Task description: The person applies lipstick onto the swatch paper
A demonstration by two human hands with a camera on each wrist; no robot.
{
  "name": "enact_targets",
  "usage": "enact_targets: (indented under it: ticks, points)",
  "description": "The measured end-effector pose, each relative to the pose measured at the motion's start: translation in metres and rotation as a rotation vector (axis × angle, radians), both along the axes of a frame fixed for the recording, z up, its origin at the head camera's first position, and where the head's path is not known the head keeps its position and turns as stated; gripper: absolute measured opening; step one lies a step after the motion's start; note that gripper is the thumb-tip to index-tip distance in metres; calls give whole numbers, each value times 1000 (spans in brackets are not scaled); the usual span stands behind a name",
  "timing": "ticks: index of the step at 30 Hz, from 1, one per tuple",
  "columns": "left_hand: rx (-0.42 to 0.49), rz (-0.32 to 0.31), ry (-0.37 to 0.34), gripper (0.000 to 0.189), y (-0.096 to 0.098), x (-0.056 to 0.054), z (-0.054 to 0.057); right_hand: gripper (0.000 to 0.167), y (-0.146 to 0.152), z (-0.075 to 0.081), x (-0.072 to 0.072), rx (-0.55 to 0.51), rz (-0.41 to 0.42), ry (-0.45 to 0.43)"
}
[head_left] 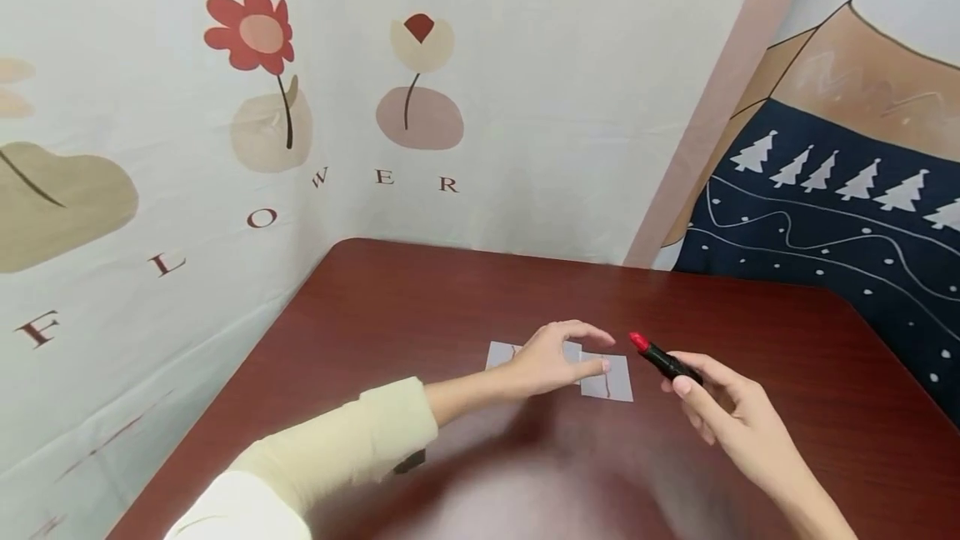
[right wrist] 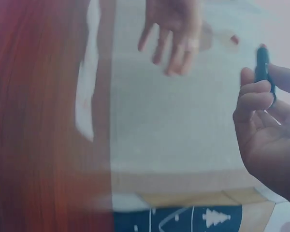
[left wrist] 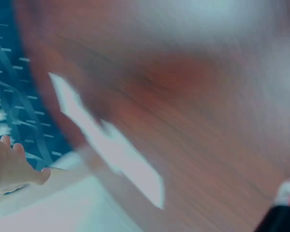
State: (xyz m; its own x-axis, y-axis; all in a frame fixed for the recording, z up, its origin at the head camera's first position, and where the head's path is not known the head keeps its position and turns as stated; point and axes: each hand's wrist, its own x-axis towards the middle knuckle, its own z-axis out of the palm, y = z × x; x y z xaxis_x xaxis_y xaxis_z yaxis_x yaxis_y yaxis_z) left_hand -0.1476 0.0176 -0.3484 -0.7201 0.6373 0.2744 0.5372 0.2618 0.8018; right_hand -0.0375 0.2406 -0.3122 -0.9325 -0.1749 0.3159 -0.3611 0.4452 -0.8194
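My right hand point(head_left: 738, 419) holds a lipstick point(head_left: 667, 362) between thumb and fingers. Its red tip is bare and points up and to the left; the tube is black. Over the white paper sheets reaches my left hand point(head_left: 551, 361), thumb and fingers apart, nothing held between them. It partly covers the sheets. The right sheet point(head_left: 620, 377) and the left sheet point(head_left: 498, 355) each bear a thin reddish-brown stroke. In the right wrist view the lipstick point(right wrist: 262, 65) stands upright in the fingers. The left wrist view shows the sheets point(left wrist: 106, 145) blurred.
A glossy dark-red table point(head_left: 420, 298) lies under both hands. Behind it hangs a pale flower-print cloth point(head_left: 540, 148), with a navy tree-print cloth point(head_left: 825, 223) at the right. A small dark object point(head_left: 410, 462) shows under the left sleeve.
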Motion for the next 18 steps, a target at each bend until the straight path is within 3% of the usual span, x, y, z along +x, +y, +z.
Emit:
enact_targets:
  ticks: [4,8,13,18]
  points:
    - [221,-78,-153,39,-10,43,33,25,-17,6,18,-208,129,-33]
    - [394,-159,-160,42,-18,77,53,32,-33,7,34,-450,319,-60]
    - [530,-233,-95,35,-25,104,61,37,-57,-1,49,-697,580,-59]
    - [571,-254,-77,25,-33,127,59,42,-79,-13,63,-842,776,-69]
